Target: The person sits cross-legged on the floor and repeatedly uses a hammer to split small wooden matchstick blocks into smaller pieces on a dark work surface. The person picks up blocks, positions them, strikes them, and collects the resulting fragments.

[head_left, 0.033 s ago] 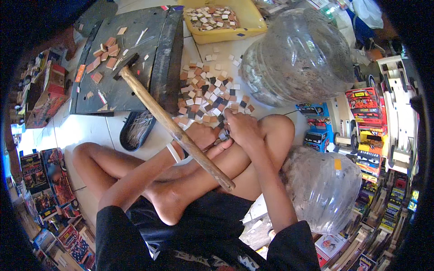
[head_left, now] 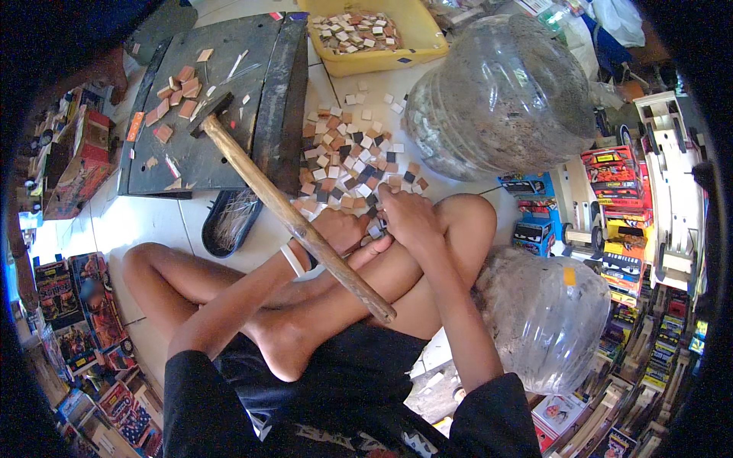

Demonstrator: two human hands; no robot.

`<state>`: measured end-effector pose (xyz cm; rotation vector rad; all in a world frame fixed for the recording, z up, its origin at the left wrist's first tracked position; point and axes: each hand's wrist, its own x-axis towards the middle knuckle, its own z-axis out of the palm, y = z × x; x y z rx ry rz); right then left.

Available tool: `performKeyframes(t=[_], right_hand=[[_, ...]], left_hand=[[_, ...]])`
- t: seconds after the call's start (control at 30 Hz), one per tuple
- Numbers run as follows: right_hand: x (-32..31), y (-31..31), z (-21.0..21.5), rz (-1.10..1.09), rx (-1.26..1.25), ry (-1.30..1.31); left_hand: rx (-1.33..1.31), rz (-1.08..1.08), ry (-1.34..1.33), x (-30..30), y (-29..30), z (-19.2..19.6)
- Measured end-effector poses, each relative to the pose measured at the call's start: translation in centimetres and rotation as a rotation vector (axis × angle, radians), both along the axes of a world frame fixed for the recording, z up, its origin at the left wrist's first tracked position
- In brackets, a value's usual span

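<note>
My left hand (head_left: 342, 231) is closed, its fingers curled just above my crossed leg; what they grip is largely hidden. Close against it, my right hand (head_left: 412, 216) is bent in a pinch around a small pale tile (head_left: 375, 230) in the gap between both hands. Beyond them, a spread of small square tiles (head_left: 347, 156) in white, brown and black covers the floor. A hammer (head_left: 282, 204) with a wooden handle slants past my left wrist, its metal head resting on the dark low bench (head_left: 217, 153) and its handle end above my lap.
Reddish-brown blocks (head_left: 183, 85) and slivers lie on the bench. A yellow tub (head_left: 424, 53) of tiles stands at the back. A black tray (head_left: 221, 237) of thin sticks sits beside the bench. Two large clear plastic containers (head_left: 504, 99) and stacked boxed toys (head_left: 618, 183) flank my right.
</note>
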<state>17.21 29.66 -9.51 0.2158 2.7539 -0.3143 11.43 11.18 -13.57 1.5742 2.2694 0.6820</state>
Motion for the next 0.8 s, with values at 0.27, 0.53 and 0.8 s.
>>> performKeyframes(t=[0.27,0.53,0.8], right_hand=[[0.6,-0.2,-0.1,-0.044,0.048,0.040],[-0.1,-0.5,-1.5,-0.089,0.166,-0.034],[-0.7,-0.4,-0.4,-0.243,0.069,0.026]], left_hand=[[0.417,0.295,-0.784,-0.9,-2.3,-1.4],[0.607,0.364,-1.524,-1.9,-3.4,0.6],[0.107,0.470,-0.140,-2.1,-0.1,0.9]])
